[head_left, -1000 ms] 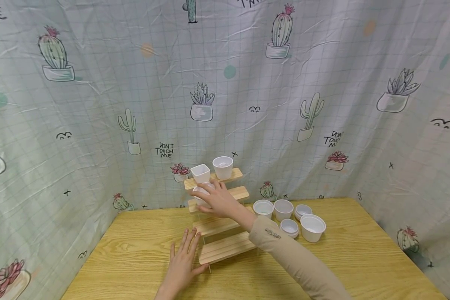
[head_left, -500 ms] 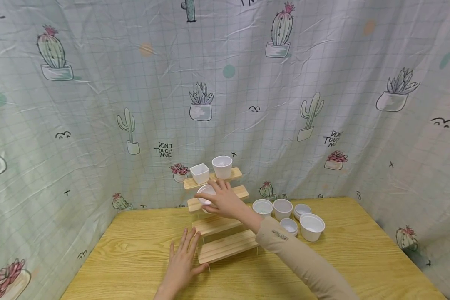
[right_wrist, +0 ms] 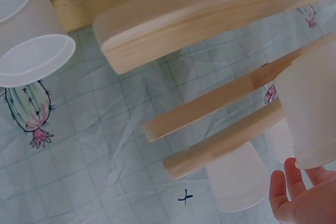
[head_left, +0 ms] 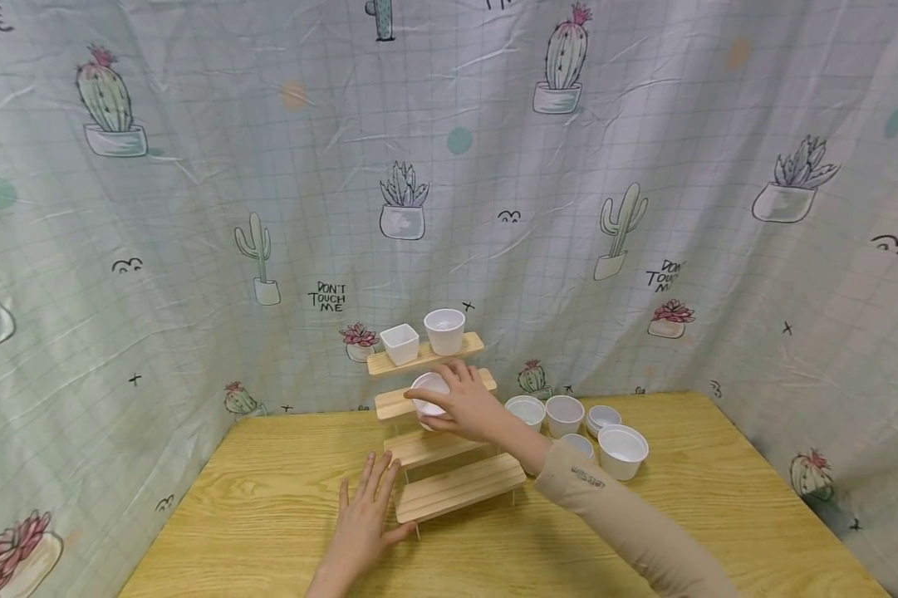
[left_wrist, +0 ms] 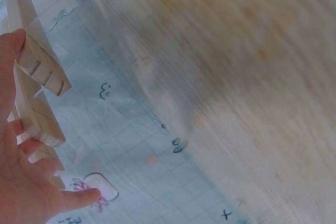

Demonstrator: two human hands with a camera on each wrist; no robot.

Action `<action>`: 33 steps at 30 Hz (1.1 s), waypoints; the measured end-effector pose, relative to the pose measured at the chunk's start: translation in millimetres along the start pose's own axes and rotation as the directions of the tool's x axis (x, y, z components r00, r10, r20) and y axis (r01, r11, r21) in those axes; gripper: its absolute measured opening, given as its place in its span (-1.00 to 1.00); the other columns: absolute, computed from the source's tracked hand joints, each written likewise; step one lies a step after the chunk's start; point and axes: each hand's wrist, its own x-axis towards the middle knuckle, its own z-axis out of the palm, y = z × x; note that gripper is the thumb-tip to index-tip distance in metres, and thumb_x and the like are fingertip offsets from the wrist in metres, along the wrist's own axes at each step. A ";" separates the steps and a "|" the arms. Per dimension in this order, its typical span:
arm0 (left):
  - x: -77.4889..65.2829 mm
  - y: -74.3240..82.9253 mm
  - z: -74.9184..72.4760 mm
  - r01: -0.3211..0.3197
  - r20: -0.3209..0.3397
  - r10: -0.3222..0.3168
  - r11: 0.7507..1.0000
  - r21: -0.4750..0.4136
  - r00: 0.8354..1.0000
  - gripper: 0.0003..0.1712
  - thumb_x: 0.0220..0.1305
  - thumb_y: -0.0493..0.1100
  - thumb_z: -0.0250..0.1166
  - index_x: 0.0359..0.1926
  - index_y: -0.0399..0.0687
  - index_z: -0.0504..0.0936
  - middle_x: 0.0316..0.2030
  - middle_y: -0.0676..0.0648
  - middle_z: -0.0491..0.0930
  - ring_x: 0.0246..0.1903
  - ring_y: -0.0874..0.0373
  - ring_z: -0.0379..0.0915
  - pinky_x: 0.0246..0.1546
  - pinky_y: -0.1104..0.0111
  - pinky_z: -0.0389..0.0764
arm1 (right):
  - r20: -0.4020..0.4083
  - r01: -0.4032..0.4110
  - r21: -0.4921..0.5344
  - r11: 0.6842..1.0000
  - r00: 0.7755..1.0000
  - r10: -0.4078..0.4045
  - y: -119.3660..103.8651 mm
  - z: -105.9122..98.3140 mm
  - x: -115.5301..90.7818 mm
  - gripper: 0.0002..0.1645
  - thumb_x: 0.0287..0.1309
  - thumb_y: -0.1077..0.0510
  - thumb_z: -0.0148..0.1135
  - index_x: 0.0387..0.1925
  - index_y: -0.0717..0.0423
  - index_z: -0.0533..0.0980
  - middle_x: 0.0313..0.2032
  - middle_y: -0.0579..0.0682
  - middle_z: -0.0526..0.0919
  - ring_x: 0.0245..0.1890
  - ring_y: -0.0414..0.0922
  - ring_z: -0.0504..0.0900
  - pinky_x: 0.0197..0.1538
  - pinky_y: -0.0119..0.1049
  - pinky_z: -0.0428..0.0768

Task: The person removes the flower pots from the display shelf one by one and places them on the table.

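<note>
A white round pot (head_left: 428, 389) is gripped by my right hand (head_left: 469, 407) at the second-highest board of a wooden stepped stand (head_left: 459, 488). In the right wrist view the pot (right_wrist: 310, 106) rises large beside the right fingers (right_wrist: 294, 179). My left hand (head_left: 362, 522) lies at the stand's left end with fingers extended, its thumb at the lowest board. The left wrist view has the left thumb (left_wrist: 16, 40) against a board end (left_wrist: 44, 72). On the top board stand a white square pot (head_left: 400, 345) and another round white pot (head_left: 445, 332).
Right of the stand, several white pots are grouped on the wooden table (head_left: 269, 498), among them a wide pot (head_left: 623, 455) and a low pot (head_left: 604, 418). The right forearm crosses in front of some. Behind hangs a cactus-print curtain (head_left: 486, 266).
My right hand has slid rightward along the second-highest board with the round pot, away from the board's left end. The left hand stays at the stand's left end.
</note>
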 end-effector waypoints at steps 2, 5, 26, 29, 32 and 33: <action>0.2 0.2 -0.3 0.002 0.002 -0.002 1.000 0.000 1.000 0.09 -0.24 0.25 0.37 0.30 -0.04 0.12 0.33 -0.07 0.08 0.30 -0.15 -0.01 0.06 -0.33 0.13 | 0.002 -0.003 0.000 1.000 1.000 0.003 1.4 -1.3 -4.9 -0.48 0.06 -0.24 0.09 0.11 -0.45 0.32 0.13 0.06 0.34 0.06 0.02 0.29 -0.06 -0.09 0.37; 0.2 0.8 -0.8 0.004 0.004 -0.004 1.000 -0.006 1.000 0.09 -0.24 0.24 0.37 0.30 -0.04 0.12 0.33 -0.07 0.08 0.30 -0.16 -0.01 0.07 -0.33 0.12 | -0.007 -0.001 0.001 1.000 1.000 0.001 3.6 -3.8 -12.5 -0.48 0.06 -0.23 0.09 0.12 -0.44 0.32 0.12 0.06 0.34 0.04 0.02 0.30 -0.04 -0.07 0.37; -0.9 3.8 -1.1 0.011 0.017 -0.010 1.000 -0.025 1.000 0.08 -0.22 0.22 0.38 0.30 -0.07 0.12 0.32 -0.09 0.08 0.30 -0.17 -0.03 0.05 -0.36 0.10 | -0.028 -0.029 0.057 0.998 0.999 0.030 11.8 -11.5 -65.9 -0.46 0.04 -0.20 0.14 0.11 -0.35 0.34 0.03 0.09 0.40 -0.03 0.02 0.33 -0.07 -0.08 0.37; -0.8 3.4 -0.2 0.009 0.016 -0.009 1.000 -0.027 1.000 0.08 -0.22 0.22 0.37 0.30 -0.07 0.11 0.32 -0.10 0.08 0.30 -0.17 -0.04 0.05 -0.37 0.09 | -0.018 -0.046 0.080 0.996 0.999 0.047 12.7 -13.0 -73.4 -0.46 0.03 -0.18 0.16 0.11 -0.33 0.35 0.05 0.10 0.38 -0.01 0.04 0.31 -0.05 -0.04 0.35; -0.1 2.7 0.4 0.002 0.011 -0.002 1.000 -0.021 1.000 0.08 -0.22 0.21 0.37 0.30 -0.08 0.11 0.32 -0.10 0.08 0.30 -0.18 -0.04 0.04 -0.37 0.10 | -0.007 -0.066 0.084 0.994 0.998 0.067 13.8 -14.4 -80.3 -0.45 0.04 -0.17 0.15 0.12 -0.32 0.34 0.08 0.09 0.36 0.01 0.05 0.30 -0.04 -0.02 0.34; 0.4 2.5 0.4 -0.001 0.009 0.001 1.000 -0.019 1.000 0.08 -0.22 0.21 0.37 0.30 -0.09 0.11 0.32 -0.11 0.09 0.30 -0.18 -0.03 0.04 -0.37 0.10 | -0.009 -0.067 0.082 0.994 0.998 0.068 14.5 -14.4 -82.5 -0.45 0.04 -0.17 0.15 0.12 -0.31 0.34 0.08 0.09 0.35 0.00 0.04 0.30 -0.04 -0.01 0.35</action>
